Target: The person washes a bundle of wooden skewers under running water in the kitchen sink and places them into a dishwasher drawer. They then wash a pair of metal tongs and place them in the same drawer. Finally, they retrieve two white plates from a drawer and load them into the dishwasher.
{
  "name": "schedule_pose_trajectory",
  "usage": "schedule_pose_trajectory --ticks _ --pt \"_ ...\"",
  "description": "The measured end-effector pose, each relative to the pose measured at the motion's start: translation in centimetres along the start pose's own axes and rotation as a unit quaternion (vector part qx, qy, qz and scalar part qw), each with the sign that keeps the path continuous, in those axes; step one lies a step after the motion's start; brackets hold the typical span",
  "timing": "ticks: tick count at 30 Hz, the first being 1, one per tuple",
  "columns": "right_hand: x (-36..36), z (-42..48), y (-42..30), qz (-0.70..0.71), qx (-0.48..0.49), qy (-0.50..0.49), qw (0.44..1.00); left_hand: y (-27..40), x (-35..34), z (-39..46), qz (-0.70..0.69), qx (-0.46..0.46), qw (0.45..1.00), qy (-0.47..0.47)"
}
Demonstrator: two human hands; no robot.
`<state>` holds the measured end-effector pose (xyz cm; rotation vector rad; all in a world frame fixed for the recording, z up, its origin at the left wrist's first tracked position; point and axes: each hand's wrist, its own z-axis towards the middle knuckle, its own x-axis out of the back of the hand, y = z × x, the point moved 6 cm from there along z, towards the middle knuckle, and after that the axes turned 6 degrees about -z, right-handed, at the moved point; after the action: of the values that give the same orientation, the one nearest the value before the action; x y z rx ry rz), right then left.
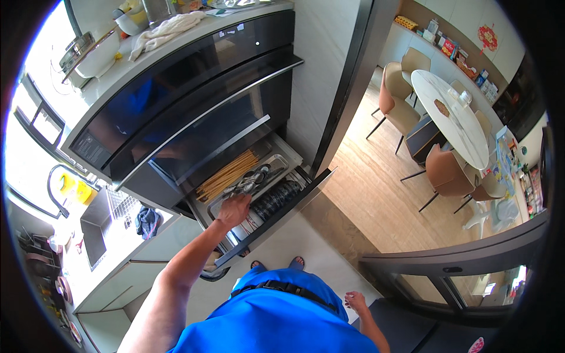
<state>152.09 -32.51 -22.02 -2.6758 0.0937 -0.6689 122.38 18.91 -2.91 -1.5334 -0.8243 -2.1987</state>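
My left hand [235,210] reaches into an open drawer [282,207] below the black oven-like appliance. It is over a metal tray [279,161] of spoons [256,177], at the tray's near end. The fingertips are hidden, so whether they grip a spoon cannot be told. Behind the tray lies a bundle of wooden chopsticks [227,174]. Dark patterned bowls [278,199] stand in a row along the drawer's front, with paler dishes [247,226] beside them under my wrist. By my right side hangs my right hand [355,301], fingers loosely bent, with nothing seen in it.
A black built-in appliance [212,101] rises above the drawer, a cloth [165,33] and white bowl [99,55] on its counter. To the left is a sink [98,225] with a dark rag [148,222]. Through the doorway stand a marble-topped table [454,114] and chairs [448,170].
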Motion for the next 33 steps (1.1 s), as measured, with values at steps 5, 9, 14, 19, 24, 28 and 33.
schedule_pose_trajectory --ticks 5,9,14,19,24,28,33 --pt "-1.2 -0.6 -0.7 0.035 -0.008 0.009 0.999 -3.4 -1.4 0.7 0.103 0.029 0.992 -0.064" --pt "-2.9 -3.3 -2.4 0.029 -0.018 0.010 0.999 -5.7 -1.4 0.7 0.129 0.107 0.978 -0.122" --pt "-4.1 -4.2 -4.4 0.045 0.009 -0.013 0.999 -6.9 -0.4 -0.3 0.167 0.119 0.978 -0.036" --pt "-4.4 -2.1 -11.9 0.143 0.129 -0.062 0.979 -9.5 -0.9 -0.7 0.129 0.213 0.968 -0.040" --pt "-6.9 -5.5 -27.4 0.125 0.240 -0.143 0.952 -9.6 1.2 -2.7 -0.027 0.388 0.905 -0.173" --pt "-10.4 -8.3 -35.8 0.174 0.269 -0.210 0.924 -11.6 1.0 -5.9 -0.072 0.413 0.895 -0.150" --pt "-13.2 -9.1 -40.6 0.250 0.267 -0.287 0.885 -13.4 3.7 -13.8 -0.159 0.386 0.909 -0.013"
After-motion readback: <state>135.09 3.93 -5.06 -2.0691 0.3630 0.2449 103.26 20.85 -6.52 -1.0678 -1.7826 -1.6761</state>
